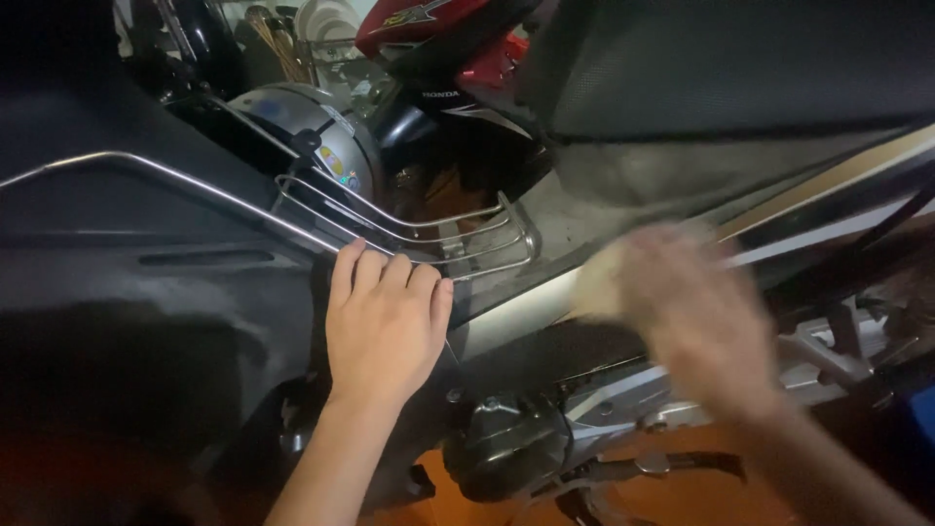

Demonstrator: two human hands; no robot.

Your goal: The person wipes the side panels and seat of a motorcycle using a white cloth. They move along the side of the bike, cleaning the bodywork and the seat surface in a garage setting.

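A: Report the position of the left hand [385, 326].

B: The left hand lies flat on the dark side panel [146, 321] of the motorcycle [545, 282], just below the chrome wire rack [429, 234]. The fingers are extended and close together, released, grasping nothing. The fingertips sit just beside the lower rails of the rack; contact with the rails cannot be confirmed.

A: Report the right hand [706, 312].

B: The right hand is blurred. It is pressed against the side of the motorcycle, below the black seat [721, 68], at the pale stripe [506, 312] running along the bodywork. A pale, soft-looking object, possibly a cloth [599, 282], shows at the fingers. The blur prevents a clear reading of the finger state; it cannot be determined whether they are clenched on the object or merely pressing it.

A: Location of the cloth relative to the left hand?

B: It is on the stripe, to the right of the left hand and apart from it.

A: Surrounding components?

B: The engine casing [506, 448] sits below and between both hands. A grey helmet [312, 131] rests beyond the rack. A second, red motorcycle [429, 29] stands behind it.
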